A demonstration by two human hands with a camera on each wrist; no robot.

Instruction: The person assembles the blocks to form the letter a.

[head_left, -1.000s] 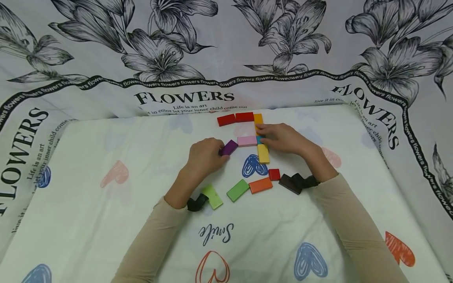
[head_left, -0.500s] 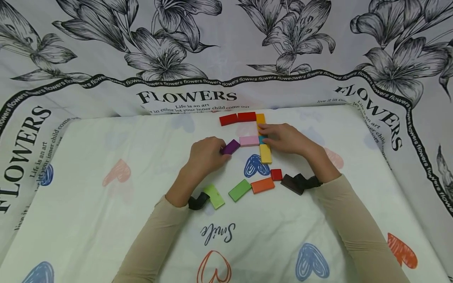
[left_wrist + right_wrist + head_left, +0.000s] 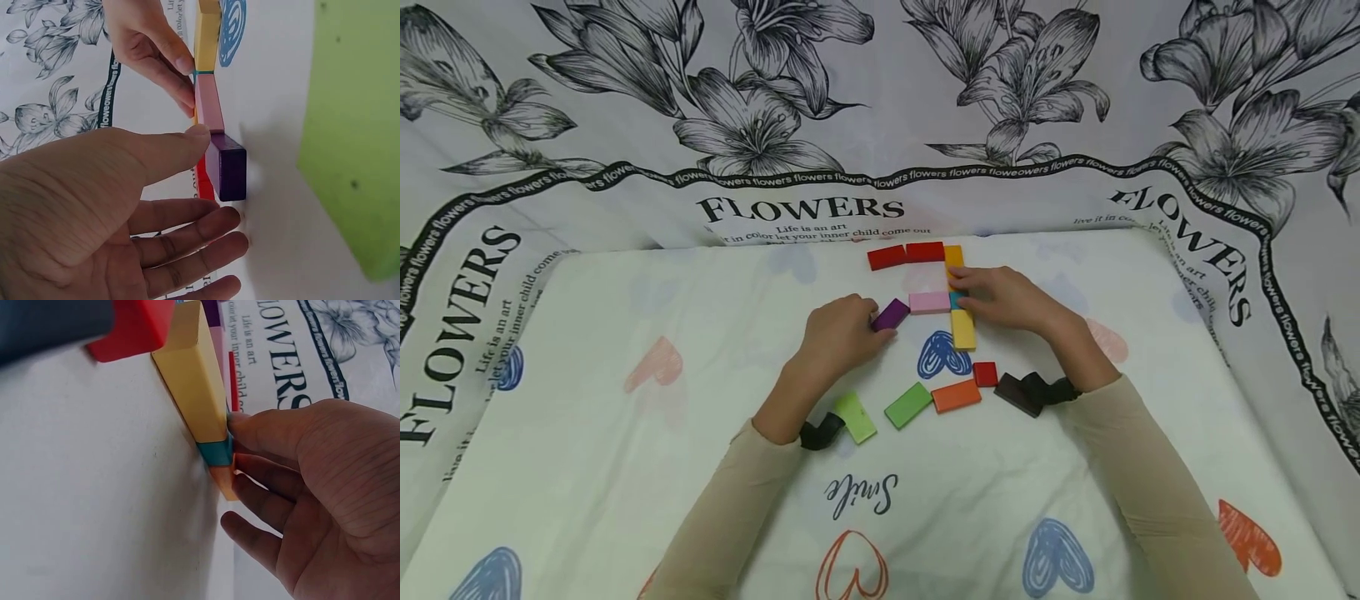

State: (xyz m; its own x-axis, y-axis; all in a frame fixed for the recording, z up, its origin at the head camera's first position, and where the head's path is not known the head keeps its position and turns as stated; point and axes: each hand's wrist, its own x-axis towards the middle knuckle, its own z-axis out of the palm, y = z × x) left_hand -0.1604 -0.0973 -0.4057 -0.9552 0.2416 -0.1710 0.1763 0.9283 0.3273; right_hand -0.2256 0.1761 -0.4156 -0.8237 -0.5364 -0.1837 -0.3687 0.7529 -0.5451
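- Purple block (image 3: 891,315), one, lies angled at the left end of the pink block (image 3: 929,302), touching it.
- Twelve blocks show, those two included: two long red blocks (image 3: 925,252) beyond the pink block; one amber block (image 3: 953,254), one teal block (image 3: 956,302) and one yellow block (image 3: 963,330) lined up at its right end; one lime block (image 3: 854,418), one green block (image 3: 907,406), one orange block (image 3: 957,397), one small red block (image 3: 985,374) and one dark block (image 3: 1017,395) nearer the person than it.
- Far edge of the table (image 3: 587,467) runs just beyond the pink block's red neighbours; the side edges lie well apart from it, with wide room to its left.
- Left hand (image 3: 842,332), left of the pink block, grasps the purple block between thumb and fingers, at its tips.
- Right hand (image 3: 1003,298), right of the pink block, is relaxed, fingers touching the teal block and amber block.
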